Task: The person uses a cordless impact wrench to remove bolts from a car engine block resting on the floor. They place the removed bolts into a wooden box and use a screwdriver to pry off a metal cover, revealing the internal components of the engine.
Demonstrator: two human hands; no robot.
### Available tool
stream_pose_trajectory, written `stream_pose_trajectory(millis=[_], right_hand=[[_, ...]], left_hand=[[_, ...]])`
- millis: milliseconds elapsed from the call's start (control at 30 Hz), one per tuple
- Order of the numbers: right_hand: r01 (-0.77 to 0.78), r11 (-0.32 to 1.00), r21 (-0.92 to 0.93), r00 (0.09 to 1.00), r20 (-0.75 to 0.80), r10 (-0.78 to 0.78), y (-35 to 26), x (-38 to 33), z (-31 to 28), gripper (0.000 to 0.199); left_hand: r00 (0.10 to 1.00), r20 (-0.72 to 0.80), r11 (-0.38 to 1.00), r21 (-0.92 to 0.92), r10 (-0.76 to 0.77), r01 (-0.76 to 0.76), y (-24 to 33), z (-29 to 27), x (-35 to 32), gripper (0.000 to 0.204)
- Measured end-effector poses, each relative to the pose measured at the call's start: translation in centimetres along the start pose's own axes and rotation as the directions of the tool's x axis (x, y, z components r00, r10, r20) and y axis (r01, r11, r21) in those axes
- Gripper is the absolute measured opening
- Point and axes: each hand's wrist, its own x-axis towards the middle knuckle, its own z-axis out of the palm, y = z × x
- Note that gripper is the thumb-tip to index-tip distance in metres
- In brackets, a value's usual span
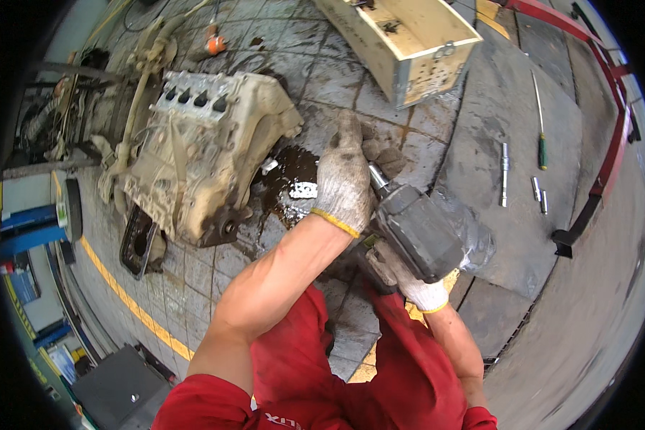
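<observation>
My right hand (403,276), in a white knit glove with a yellow cuff, is closed round the grip of a dark grey impact wrench (421,233). A shiny metal socket (378,176) sits on the tool's nose, which points up and left. Beside that socket is my left hand (344,172), in a dirty glove of the same kind. Its fingers reach forward and apart, and I see nothing held in them; the palm side is hidden. Left of my hands a dirty engine (193,158) lies on the tiled floor, with a row of dark ports along its upper edge.
Dark oil (288,172) is spilled beside the engine. A wooden crate (430,64) stands ahead. On the grey mat at right lie a green-handled screwdriver (542,150), a long socket piece (504,175) and two small sockets (540,195). A red metal frame (613,143) borders the far right.
</observation>
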Motion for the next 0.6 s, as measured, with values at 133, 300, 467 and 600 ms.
stream_pose_trajectory(millis=[133, 300, 467, 600], right_hand=[[0.413, 0.702, -0.580, 0.893, 0.104, -0.439, 2.2, 2.1, 3.0, 0.042], [-0.126, 0.965, 0.231, 0.991, -0.011, 0.132, -0.9, 4.8, 7.6, 0.048], [-0.336, 0.579, 0.743, 0.930, 0.166, 0.327, -0.8, 9.6, 12.2, 0.045], [-0.374, 0.552, 0.745, 0.918, 0.215, 0.332, -0.6, 12.0, 15.2, 0.037]], left_hand=[[0.994, -0.087, 0.998, 0.011, -0.063, 0.065, 1.4, -3.1, 0.3, 0.050], [0.977, -0.186, 0.994, 0.033, 0.106, -0.102, 1.7, -8.7, 4.4, 0.047], [0.981, -0.035, 0.948, 0.265, 0.190, -0.174, 3.8, -12.7, 4.4, 0.063], [0.985, -0.037, 0.908, 0.395, 0.169, -0.141, 6.4, -14.3, 5.1, 0.074]])
